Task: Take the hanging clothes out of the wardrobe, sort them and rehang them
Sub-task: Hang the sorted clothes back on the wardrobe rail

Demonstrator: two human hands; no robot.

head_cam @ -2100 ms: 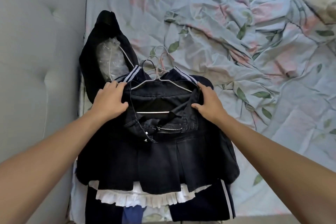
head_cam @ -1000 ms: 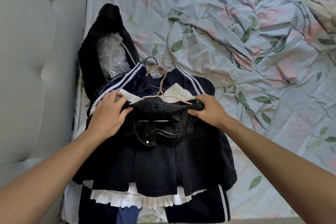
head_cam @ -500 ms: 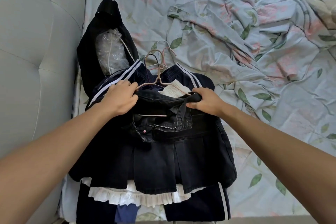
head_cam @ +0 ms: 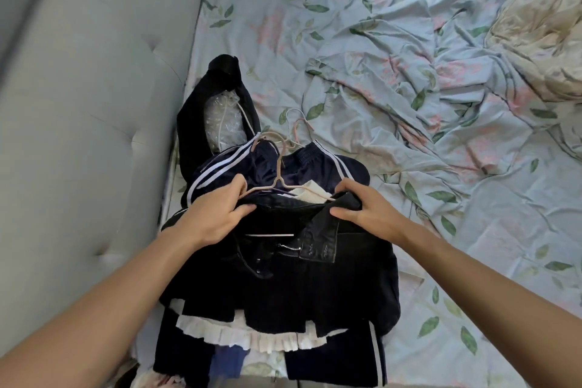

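Between both hands [head_cam: 214, 217] (gripping): black skirt [head_cam: 283, 286].

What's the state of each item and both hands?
Left hand: grips the skirt's waistband.
Right hand: grips the waistband's other end.
Black skirt: unzipped, lying on the pile.
Pink hanger: lying on the striped trousers.
Bedsheet: wrinkled.

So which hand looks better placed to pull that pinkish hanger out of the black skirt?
Probably the left hand: its fingers already touch the hanger at its arm. The right hand grips the skirt waistband, so it can hold the skirt.
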